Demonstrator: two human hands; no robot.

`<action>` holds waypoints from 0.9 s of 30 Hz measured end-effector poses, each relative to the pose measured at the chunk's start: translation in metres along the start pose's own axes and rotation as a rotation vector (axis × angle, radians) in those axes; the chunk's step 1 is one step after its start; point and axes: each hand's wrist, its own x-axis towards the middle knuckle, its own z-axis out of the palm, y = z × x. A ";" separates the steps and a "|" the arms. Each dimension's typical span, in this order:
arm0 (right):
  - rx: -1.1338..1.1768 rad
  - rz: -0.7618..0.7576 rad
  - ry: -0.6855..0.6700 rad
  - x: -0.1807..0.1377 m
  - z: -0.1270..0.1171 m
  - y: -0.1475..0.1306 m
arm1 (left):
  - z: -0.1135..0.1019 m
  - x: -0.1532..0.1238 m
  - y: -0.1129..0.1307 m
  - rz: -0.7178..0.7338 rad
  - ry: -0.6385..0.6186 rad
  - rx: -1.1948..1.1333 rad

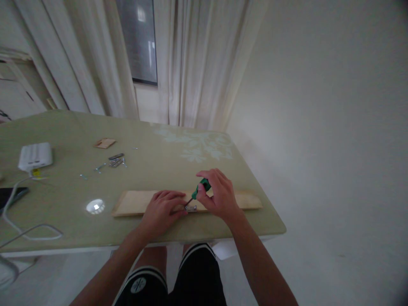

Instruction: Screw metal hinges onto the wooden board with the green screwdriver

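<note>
A long, pale wooden board (134,202) lies flat along the table's near edge. On its front part sits a small metal hinge (191,208). My right hand (219,193) is closed round the green handle of a screwdriver (204,184), which leans so that its tip points down to the left end of the hinge. Pressed on the board just left of it is my left hand (165,210), its fingertips at the hinge and the screwdriver tip. Whether those fingers pinch a screw is too small to tell.
Several metal hinges and screws (117,160) lie on the green-topped table (153,170), with a small wooden piece (105,143) behind them. To the left are a white power adapter (35,156), a white cable (41,238) and a dark phone-like object (12,195). Curtains (204,63) hang behind.
</note>
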 end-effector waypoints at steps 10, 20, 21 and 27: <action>0.099 0.268 0.284 0.041 0.030 0.039 | -0.012 0.041 -0.034 0.089 -0.104 -0.127; 0.180 0.270 0.481 0.001 0.055 0.064 | -0.026 0.069 -0.045 0.247 -0.293 -0.357; 0.184 0.288 0.495 -0.002 0.055 0.065 | -0.026 0.071 -0.046 0.248 -0.310 -0.375; 0.118 0.314 0.436 -0.007 0.055 0.067 | -0.025 0.072 -0.043 0.223 -0.329 -0.423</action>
